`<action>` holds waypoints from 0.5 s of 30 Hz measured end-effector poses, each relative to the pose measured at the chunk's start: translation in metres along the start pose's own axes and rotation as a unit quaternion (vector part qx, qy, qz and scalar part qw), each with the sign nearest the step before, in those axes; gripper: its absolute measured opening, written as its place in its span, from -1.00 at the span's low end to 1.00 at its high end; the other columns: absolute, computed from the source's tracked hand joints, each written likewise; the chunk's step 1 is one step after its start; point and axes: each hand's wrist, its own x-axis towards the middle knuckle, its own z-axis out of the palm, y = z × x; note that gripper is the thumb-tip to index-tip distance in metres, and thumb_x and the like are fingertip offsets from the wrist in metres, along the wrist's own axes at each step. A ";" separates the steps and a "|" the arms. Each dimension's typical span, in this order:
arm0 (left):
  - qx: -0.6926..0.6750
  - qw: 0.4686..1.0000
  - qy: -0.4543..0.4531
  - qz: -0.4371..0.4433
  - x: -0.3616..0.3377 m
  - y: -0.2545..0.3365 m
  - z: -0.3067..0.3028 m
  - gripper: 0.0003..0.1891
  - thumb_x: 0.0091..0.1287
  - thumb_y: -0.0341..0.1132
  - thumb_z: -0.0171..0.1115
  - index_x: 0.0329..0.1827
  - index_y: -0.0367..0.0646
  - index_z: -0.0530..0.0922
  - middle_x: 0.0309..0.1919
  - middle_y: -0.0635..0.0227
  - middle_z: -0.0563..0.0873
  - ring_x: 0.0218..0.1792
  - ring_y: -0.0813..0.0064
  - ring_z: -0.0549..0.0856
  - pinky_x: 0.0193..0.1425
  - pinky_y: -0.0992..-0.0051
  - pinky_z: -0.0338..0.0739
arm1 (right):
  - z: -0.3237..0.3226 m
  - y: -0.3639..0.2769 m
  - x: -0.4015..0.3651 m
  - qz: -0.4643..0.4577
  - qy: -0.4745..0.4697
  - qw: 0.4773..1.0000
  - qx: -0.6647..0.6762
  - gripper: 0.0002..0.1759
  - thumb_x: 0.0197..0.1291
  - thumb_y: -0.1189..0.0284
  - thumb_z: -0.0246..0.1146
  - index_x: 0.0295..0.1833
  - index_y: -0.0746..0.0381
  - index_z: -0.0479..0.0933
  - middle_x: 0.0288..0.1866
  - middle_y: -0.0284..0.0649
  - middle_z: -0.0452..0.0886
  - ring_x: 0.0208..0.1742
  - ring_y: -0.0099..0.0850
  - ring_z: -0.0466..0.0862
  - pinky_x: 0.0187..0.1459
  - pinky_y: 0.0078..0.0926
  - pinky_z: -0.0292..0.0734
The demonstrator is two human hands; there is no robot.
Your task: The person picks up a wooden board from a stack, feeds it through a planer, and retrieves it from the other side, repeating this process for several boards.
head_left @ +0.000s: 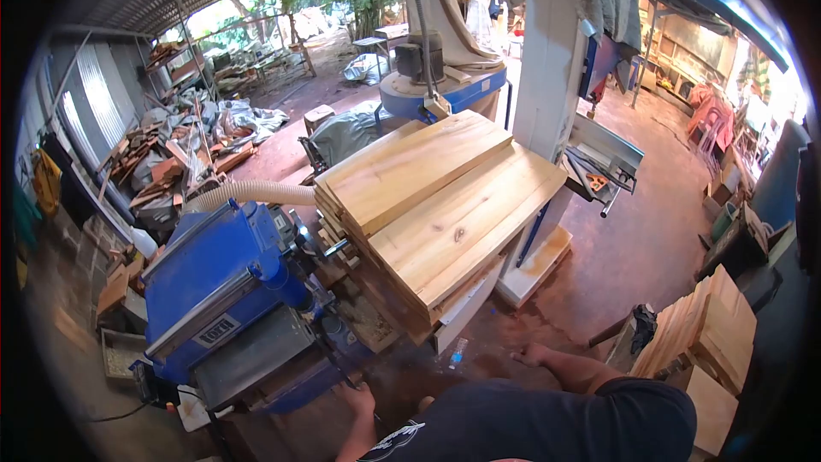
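The stacked boards (pixel 445 239) lie ahead, long axis slanting away rightward, with the left hand (pixel 359 399) nearer the blue machine (pixel 214 269) than the right hand (pixel 532 354); either one's grip is unclear.

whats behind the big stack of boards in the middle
Behind the boards are a round blue machine with a dark block on top, and a grey cover. The boards hide the machine's lower part; what is under the cover cannot be seen.
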 end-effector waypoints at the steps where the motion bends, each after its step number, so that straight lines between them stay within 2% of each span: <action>1: 0.003 1.000 0.001 0.006 0.001 0.002 -0.003 -0.44 0.16 -0.47 0.19 0.27 -0.40 0.33 0.16 -0.12 0.50 0.17 0.03 0.53 0.28 0.29 0.36 | -0.006 -0.010 -0.006 -0.002 0.002 1.000 0.006 -0.34 0.32 -0.11 0.02 -0.13 0.32 0.65 -0.05 0.13 0.64 0.07 -0.01 0.61 0.12 -0.21 0.47; 3: -0.021 0.997 -0.057 -0.037 0.002 0.007 -0.006 -0.43 0.14 -0.48 0.19 0.26 -0.43 0.33 0.17 -0.15 0.47 0.21 -0.01 0.48 0.31 0.24 0.33 | -0.022 -0.028 -0.020 0.082 -0.099 0.986 0.103 -0.47 0.32 0.03 0.06 -0.17 0.31 0.65 -0.05 0.12 0.65 0.05 -0.05 0.63 0.06 -0.20 0.50; 4: -0.018 0.998 -0.058 -0.031 0.003 0.004 -0.005 -0.43 0.14 -0.48 0.19 0.26 -0.43 0.33 0.17 -0.15 0.47 0.21 -0.01 0.48 0.31 0.24 0.33 | -0.012 -0.017 -0.009 0.080 -0.097 0.986 0.109 -0.47 0.32 0.03 0.06 -0.17 0.31 0.65 -0.05 0.12 0.65 0.05 -0.05 0.63 0.06 -0.20 0.50; 6: 0.005 1.000 -0.011 -0.015 0.003 -0.001 0.000 -0.42 0.11 -0.47 0.21 0.24 -0.44 0.34 0.15 -0.15 0.48 0.23 -0.04 0.46 0.33 0.22 0.30 | 0.010 0.008 0.011 0.032 -0.084 0.995 0.039 -0.64 0.26 0.23 0.10 -0.09 0.30 0.61 -0.05 0.10 0.64 0.02 -0.08 0.64 0.00 -0.20 0.52; 7: 0.008 1.000 -0.013 -0.009 0.004 -0.005 0.001 -0.42 0.11 -0.47 0.21 0.24 -0.44 0.34 0.15 -0.15 0.48 0.23 -0.04 0.46 0.33 0.22 0.30 | 0.018 0.015 0.011 0.033 -0.083 0.995 0.046 -0.64 0.26 0.23 0.10 -0.09 0.30 0.61 -0.05 0.10 0.64 0.02 -0.08 0.64 0.00 -0.20 0.52; 9: -0.019 0.999 -0.018 -0.023 0.007 -0.011 0.004 -0.40 0.09 -0.42 0.21 0.25 -0.45 0.33 0.14 -0.17 0.48 0.23 -0.06 0.46 0.33 0.19 0.29 | 0.028 0.025 0.009 -0.052 0.031 0.998 -0.011 -0.63 0.15 0.38 0.15 0.06 0.27 0.55 -0.02 0.10 0.63 0.03 -0.05 0.63 0.01 -0.20 0.52; 11: -0.022 1.000 -0.007 0.006 0.017 -0.044 0.018 -0.40 0.13 -0.40 0.21 0.25 -0.45 0.32 0.16 -0.18 0.47 0.24 -0.07 0.44 0.33 0.19 0.29 | 0.034 0.036 0.010 -0.060 0.031 0.997 0.025 -0.60 0.13 0.40 0.17 0.10 0.27 0.53 0.00 0.11 0.62 0.05 -0.02 0.62 0.03 -0.19 0.51; 13: -0.026 0.999 0.005 0.033 0.021 -0.049 0.020 -0.41 0.16 -0.38 0.22 0.26 -0.45 0.31 0.18 -0.19 0.46 0.25 -0.09 0.43 0.33 0.19 0.29 | 0.037 0.044 0.014 -0.069 0.031 0.995 0.059 -0.56 0.10 0.42 0.19 0.15 0.27 0.50 0.01 0.12 0.61 0.06 0.01 0.61 0.05 -0.18 0.50; 15: -0.021 0.996 -0.042 -0.072 0.021 -0.051 0.020 -0.42 0.24 -0.33 0.21 0.27 -0.46 0.30 0.20 -0.22 0.45 0.25 -0.11 0.43 0.32 0.20 0.30 | 0.038 0.050 0.017 -0.058 0.025 0.998 0.018 -0.48 0.10 0.43 0.19 0.24 0.24 0.44 0.02 0.12 0.61 0.07 0.03 0.60 0.05 -0.18 0.50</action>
